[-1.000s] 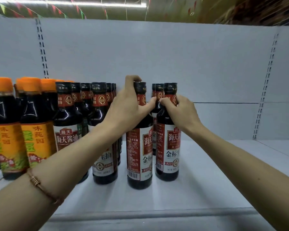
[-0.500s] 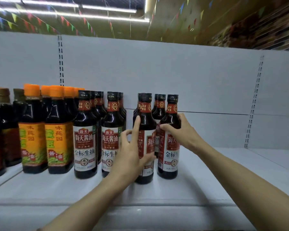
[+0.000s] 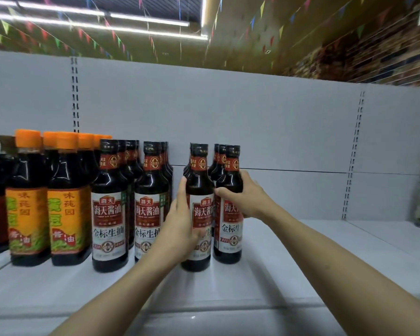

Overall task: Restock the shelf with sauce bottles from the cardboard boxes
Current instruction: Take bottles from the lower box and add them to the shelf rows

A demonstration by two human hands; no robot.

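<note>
Shelf [image 3: 301,258], white, top tier. Stock, left to right: orange-capped bottles [image 3: 66,202]; 2 files of black-capped sauce bottles [image 3: 109,209]; a gap; 2 more files of the same sauce.

Left hand [image 3: 180,229]: fingers and thumb wrapped round the body of front bottle 1 [image 3: 198,190], which stands upright on the shelf.

Right hand [image 3: 245,197]: grips the shoulder of front bottle 2 [image 3: 229,229], upright, just beside bottle 1.

Step, as judged: placing and squaring the 2 new front bottles; labels face out.

Next move calls for: closing the gap toward the left files, sliding not tipping, then letting go and fetching more. Boxes not in view.
</note>
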